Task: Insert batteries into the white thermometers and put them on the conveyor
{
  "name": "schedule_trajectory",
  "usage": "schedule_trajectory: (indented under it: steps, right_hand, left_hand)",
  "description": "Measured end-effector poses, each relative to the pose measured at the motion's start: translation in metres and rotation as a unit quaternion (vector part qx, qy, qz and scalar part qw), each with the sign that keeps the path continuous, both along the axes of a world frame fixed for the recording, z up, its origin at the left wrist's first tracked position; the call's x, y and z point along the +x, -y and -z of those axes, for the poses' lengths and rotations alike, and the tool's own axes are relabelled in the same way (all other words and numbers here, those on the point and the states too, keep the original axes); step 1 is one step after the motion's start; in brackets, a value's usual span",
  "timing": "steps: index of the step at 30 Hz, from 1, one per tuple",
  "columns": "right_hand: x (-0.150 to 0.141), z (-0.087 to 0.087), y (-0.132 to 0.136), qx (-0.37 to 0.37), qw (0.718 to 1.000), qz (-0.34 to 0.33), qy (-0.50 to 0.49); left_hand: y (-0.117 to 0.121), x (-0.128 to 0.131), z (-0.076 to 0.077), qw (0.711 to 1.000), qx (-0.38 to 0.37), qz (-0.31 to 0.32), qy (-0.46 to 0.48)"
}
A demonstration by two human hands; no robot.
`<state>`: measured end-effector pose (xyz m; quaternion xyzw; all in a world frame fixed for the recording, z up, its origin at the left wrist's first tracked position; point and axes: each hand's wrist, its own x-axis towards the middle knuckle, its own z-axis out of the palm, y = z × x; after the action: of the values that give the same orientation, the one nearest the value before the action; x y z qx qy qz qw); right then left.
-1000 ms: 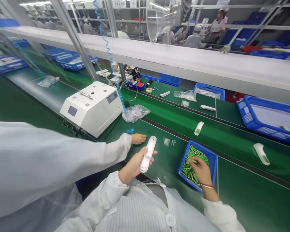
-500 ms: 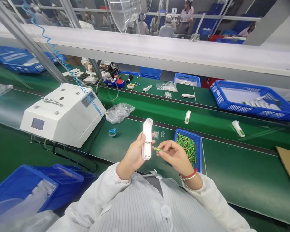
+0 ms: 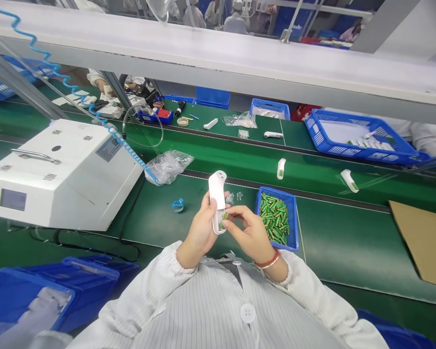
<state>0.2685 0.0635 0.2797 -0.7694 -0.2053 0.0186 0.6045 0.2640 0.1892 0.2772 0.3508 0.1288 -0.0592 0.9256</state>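
Observation:
My left hand [image 3: 199, 228] is wrapped round a white handheld device [image 3: 217, 194], held upright in front of my chest. A green battery [image 3: 224, 221] is pinched in the fingers of my right hand [image 3: 249, 231] and pressed against the open lower end of that device. Just to the right, a small blue tray [image 3: 293, 228] filled with several green batteries lies on the green bench. Small clear plastic scraps [image 3: 234, 197] lie just beyond the device.
A white boxy machine [image 3: 58, 174] stands at the left with a blue coiled hose [image 3: 76, 92]. A crumpled plastic bag [image 3: 169, 165] and blue ring [image 3: 178, 204] lie nearby. Two white devices [image 3: 281, 168] ride the belt. Blue bins [image 3: 359, 140], brown cardboard [image 3: 421, 242] at right.
My right hand went from the battery tray to the device with a green battery and now presses it into the lower end. Another person's sleeve and hand at left are gone from view.

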Motion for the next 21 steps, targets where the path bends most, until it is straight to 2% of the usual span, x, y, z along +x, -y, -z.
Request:
schedule_trajectory:
  steps: [7, 10, 12, 16, 19, 21]
  right_hand:
    - [0.005, 0.010, -0.006, 0.004, 0.998, 0.056, -0.035]
    - [0.006, 0.012, -0.007, -0.042, 0.997, 0.058, -0.009]
    - [0.007, 0.015, -0.008, -0.090, 0.993, 0.068, 0.046]
    - [0.003, 0.021, -0.012, -0.181, 0.964, 0.098, 0.167]
    - [0.002, 0.027, -0.013, -0.219, 0.952, 0.110, 0.181]
    - [0.010, 0.035, -0.006, -0.220, 0.958, 0.105, 0.152]
  left_hand:
    - [0.002, 0.009, 0.008, 1.000, -0.008, 0.016, -0.011]
    - [0.003, 0.012, 0.012, 0.999, 0.001, 0.027, -0.018]
    - [0.006, 0.014, 0.016, 0.999, 0.000, 0.024, -0.033]
    - [0.014, 0.021, 0.026, 0.999, 0.003, -0.005, -0.052]
    - [0.020, 0.029, 0.036, 0.998, -0.008, 0.006, -0.067]
    - [0.022, 0.037, 0.043, 0.995, -0.037, 0.027, -0.086]
